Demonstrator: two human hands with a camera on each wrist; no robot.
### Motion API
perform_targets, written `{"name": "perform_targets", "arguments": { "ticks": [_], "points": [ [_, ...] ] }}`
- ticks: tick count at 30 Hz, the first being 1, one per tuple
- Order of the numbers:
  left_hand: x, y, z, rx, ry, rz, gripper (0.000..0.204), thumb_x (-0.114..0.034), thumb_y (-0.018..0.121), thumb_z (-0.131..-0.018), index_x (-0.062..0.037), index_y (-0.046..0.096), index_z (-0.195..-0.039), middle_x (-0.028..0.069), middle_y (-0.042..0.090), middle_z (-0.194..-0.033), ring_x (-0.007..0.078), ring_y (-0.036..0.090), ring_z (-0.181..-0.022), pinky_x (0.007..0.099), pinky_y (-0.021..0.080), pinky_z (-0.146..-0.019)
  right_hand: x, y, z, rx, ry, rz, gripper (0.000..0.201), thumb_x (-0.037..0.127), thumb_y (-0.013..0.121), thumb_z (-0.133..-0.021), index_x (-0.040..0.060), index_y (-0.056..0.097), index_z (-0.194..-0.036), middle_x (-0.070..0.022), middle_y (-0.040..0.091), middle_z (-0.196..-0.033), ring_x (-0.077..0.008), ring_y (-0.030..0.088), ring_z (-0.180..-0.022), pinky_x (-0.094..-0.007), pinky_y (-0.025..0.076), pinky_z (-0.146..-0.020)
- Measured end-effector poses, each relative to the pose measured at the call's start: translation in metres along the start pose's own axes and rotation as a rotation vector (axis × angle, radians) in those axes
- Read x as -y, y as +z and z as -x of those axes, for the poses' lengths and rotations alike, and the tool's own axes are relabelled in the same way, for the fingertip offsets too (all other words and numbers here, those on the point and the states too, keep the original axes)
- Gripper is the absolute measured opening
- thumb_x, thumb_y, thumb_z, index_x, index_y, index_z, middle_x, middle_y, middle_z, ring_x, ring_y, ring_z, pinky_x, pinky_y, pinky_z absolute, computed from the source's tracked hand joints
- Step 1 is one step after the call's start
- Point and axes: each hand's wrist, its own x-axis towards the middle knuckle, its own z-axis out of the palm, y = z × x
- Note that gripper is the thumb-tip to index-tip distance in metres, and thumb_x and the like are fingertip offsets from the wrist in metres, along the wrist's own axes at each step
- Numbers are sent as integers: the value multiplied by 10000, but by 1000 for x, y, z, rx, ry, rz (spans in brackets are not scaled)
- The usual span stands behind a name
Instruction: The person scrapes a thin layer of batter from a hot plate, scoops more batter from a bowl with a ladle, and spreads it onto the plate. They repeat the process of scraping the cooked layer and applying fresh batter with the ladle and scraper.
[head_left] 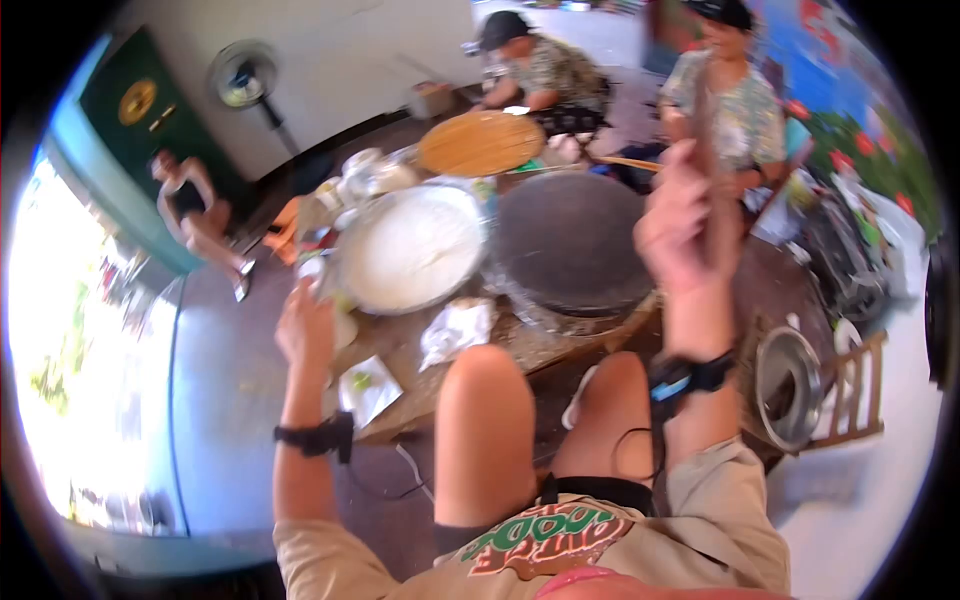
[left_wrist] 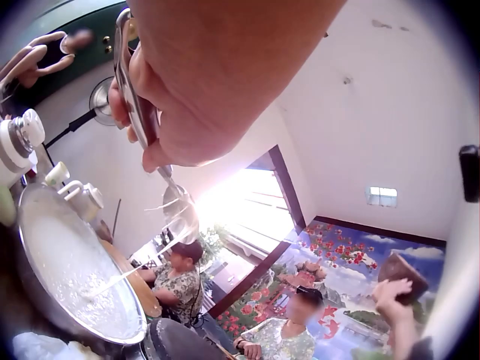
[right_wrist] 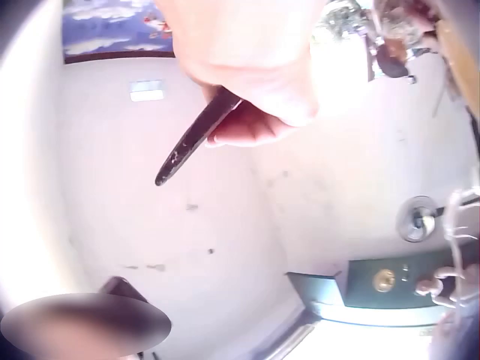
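Note:
My left hand (left_wrist: 187,112) grips the metal handle of a ladle (left_wrist: 180,214), and a white strand of batter runs from the ladle down to the wide bowl of white batter (left_wrist: 82,277). In the head view that hand (head_left: 306,325) is at the left of the bowl (head_left: 412,248). My right hand (head_left: 685,225) is raised at the right of the round dark griddle (head_left: 572,242), its fingers curled round a dark flat tool (head_left: 716,150). The right wrist view shows the tool's narrow dark end (right_wrist: 191,142) sticking out below the hand (right_wrist: 251,67).
A round wooden board (head_left: 482,143) lies behind the bowl. White jugs (head_left: 375,175) stand at the back left. Crumpled white plastic (head_left: 455,330) and a paper sheet (head_left: 370,392) lie near the table's front edge. Two people sit across, another at the left. A metal pot (head_left: 788,388) is at the right.

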Motion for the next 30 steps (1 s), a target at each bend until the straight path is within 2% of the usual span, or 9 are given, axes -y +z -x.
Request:
{"name": "perform_targets", "arguments": {
  "ticks": [2,4,5,9,10,11,12,17,30],
  "points": [
    [-1,-10,5,67,-4,-19,409,-246,577,-784,-171,504,-1179,124,602,-1074,325,602,-946,430,484,-774,20,41,-32,167,-141,-101,239,167,500,-888,23,452,-1073,14,446,-670,-82,461,-510,-208,395,-440],
    [10,-4,7,20,45,-15,375,-239,586,-787,-158,513,-1145,137,608,-1035,330,604,-922,441,479,-762,41,62,-42,277,-99,133,235,149,485,-893,-38,433,-1025,-7,443,-685,-90,462,-521,-212,403,-472],
    [11,-7,10,28,47,4,363,-239,593,-786,-147,514,-1129,139,608,-1027,329,602,-927,446,476,-748,35,65,-37,172,-140,223,193,174,500,-895,12,467,-995,-10,471,-686,-107,485,-519,-220,424,-483],
    [22,-5,12,46,17,30,314,-247,605,-785,-140,547,-1074,131,611,-997,335,600,-905,438,462,-755,-2,-33,15,43,175,586,315,245,573,-873,105,505,-1146,-24,568,-831,-138,563,-674,-247,463,-580],
    [24,-3,13,57,8,37,303,-252,607,-784,-144,558,-1063,128,611,-990,338,597,-900,435,456,-765,-41,-30,39,-637,-86,1117,500,248,590,-863,57,423,-1294,-48,595,-1008,-136,577,-878,-268,473,-726],
    [26,-2,15,62,17,33,289,-240,605,-783,-130,555,-1046,128,611,-989,335,602,-897,435,461,-752,-54,-72,57,-642,-129,1278,494,115,591,-846,-26,418,-1287,-73,545,-1176,-133,525,-1035,-257,409,-910],
    [29,-3,16,70,31,27,275,-228,603,-782,-117,552,-1029,128,611,-987,331,606,-893,434,467,-739,-67,-72,73,-521,49,1250,568,151,582,-860,-25,341,-1344,-83,520,-1243,-138,518,-1069,-279,391,-936],
    [35,3,22,134,54,25,294,-242,609,-781,-123,562,-1045,121,618,-974,322,599,-900,427,455,-762,-85,-148,170,-702,247,816,342,187,551,-894,13,514,-1186,-19,598,-1034,-113,572,-892,-239,442,-810],
    [4,-14,15,81,139,9,266,-234,564,-801,-99,572,-1030,139,620,-942,335,605,-864,437,463,-739,-68,-224,245,-786,314,526,283,281,537,-902,86,542,-1106,-24,620,-927,-144,589,-776,-268,483,-682]
  ]
}}
